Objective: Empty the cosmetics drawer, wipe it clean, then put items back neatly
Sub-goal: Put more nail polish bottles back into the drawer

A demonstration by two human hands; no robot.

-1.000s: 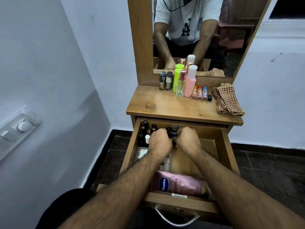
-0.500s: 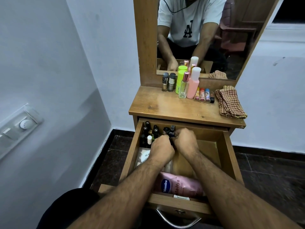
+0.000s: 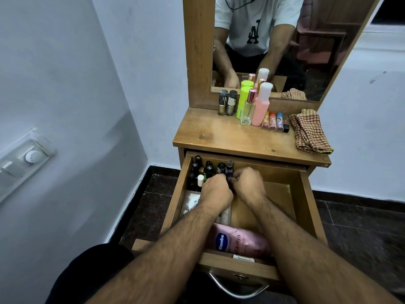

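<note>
Pale blue-white walls meet in a corner behind a wooden dressing table (image 3: 230, 137), with dark tiled floor below.

Mirror (image 3: 285, 51): upright at the back of the table top, wood-framed.
Drawer (image 3: 306, 205): directly under the table top, pulled fully out, metal handle at its front.
Checked cloth (image 3: 310, 132): folded, on the table top's right end.
Pink Vaseline pouch (image 3: 238, 241): lying flat along the drawer's front wall.
Pink bottle (image 3: 260, 106), lime-green bottle (image 3: 242, 99), clear perfume bottle (image 3: 247, 110): standing together at the table's back edge, below the mirror.
Two metallic nail-polish bottles (image 3: 226, 104): just left of the green bottle.
Row of small lip-balm sticks (image 3: 275, 121): between pink bottle and cloth.
Cluster of small dark bottles (image 3: 208, 170): upright in the drawer's back-left corner.
Left hand (image 3: 215, 191) and right hand (image 3: 247, 183): knuckles nearly touching, fingers curled downward beside that cluster; what each set of fingers grips is hidden, so I cannot tell.
</note>
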